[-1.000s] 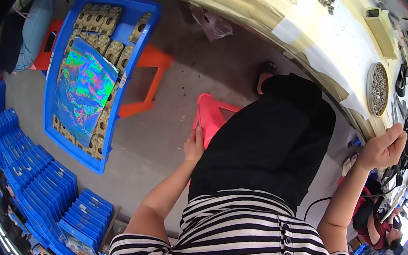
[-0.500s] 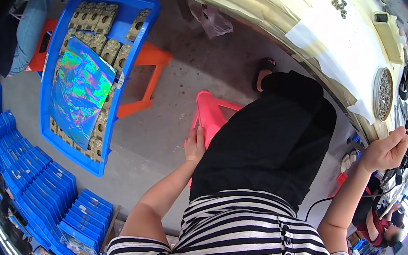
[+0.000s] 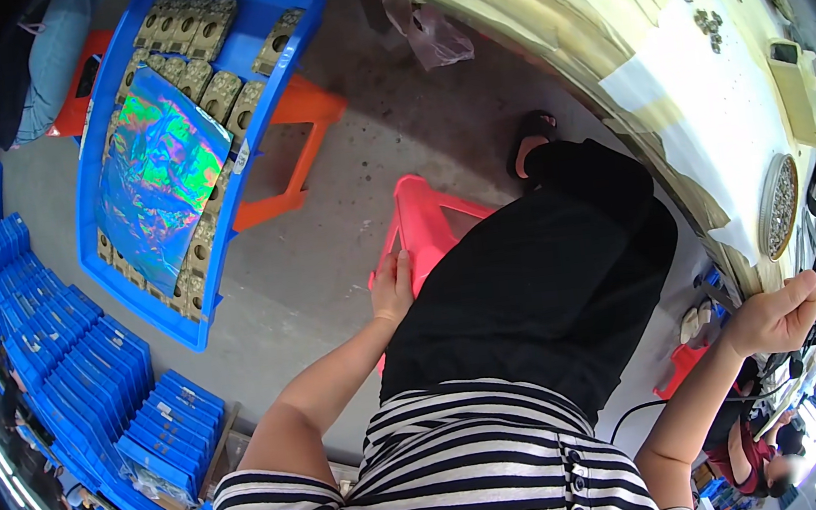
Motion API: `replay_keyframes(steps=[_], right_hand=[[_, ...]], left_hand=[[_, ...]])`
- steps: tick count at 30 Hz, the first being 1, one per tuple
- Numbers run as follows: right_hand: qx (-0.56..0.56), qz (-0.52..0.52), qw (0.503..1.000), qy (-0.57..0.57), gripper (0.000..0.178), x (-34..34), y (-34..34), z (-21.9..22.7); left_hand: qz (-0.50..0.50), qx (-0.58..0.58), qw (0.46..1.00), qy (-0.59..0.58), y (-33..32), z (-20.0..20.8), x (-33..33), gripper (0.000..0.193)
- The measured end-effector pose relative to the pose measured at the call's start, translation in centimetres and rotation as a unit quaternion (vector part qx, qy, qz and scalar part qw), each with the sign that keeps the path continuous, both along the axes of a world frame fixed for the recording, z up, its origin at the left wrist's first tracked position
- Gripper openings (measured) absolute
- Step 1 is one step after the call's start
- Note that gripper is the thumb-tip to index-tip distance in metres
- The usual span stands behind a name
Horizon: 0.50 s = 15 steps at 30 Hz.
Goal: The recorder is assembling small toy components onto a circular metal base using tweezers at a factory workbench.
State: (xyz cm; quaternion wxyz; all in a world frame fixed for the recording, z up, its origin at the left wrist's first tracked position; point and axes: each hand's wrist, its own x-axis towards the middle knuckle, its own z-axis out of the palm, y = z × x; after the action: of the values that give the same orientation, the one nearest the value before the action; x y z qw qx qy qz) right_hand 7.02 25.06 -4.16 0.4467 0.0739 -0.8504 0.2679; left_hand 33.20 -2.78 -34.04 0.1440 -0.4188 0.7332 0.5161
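Touching left side of pink plastic stool (image 3: 425,225): left hand (image 3: 393,289), nearer one (grip partly hidden, cannot tell). Stool lying forward-right of it, long side extending forward. Right hand (image 3: 776,318) holding loose fist near cream-covered worktable (image 3: 551,12).

Workroom interior, seen from above. A smooth grey floor (image 3: 297,298), speckled with dark spots, lies in shadow beside the long counter (image 3: 601,6), whose cream-coloured covering is creased along the edge. Upper left: an orange stool (image 3: 311,110) and a redder stool (image 3: 73,115). Left: ranks of stacked blue trays (image 3: 86,347). Bright strip lights (image 3: 21,500) line both lower margins.
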Motion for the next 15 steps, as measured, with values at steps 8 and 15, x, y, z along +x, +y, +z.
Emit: replay_keyframes(steps=[8, 15], right_hand=[[0.009, -0.012, 1.0, -0.001, 0.038, 0.01, -0.33, 0.04], [0.015, -0.017, 1.0, 0.007, 0.038, 0.1, -0.18, 0.28]], left_hand=[[0.016, 0.004, 1.0, 0.011, 0.18, -0.15, 0.16, 0.053], [0.004, 0.007, 1.0, 0.003, -0.02, 0.14, -0.17, 0.055]])
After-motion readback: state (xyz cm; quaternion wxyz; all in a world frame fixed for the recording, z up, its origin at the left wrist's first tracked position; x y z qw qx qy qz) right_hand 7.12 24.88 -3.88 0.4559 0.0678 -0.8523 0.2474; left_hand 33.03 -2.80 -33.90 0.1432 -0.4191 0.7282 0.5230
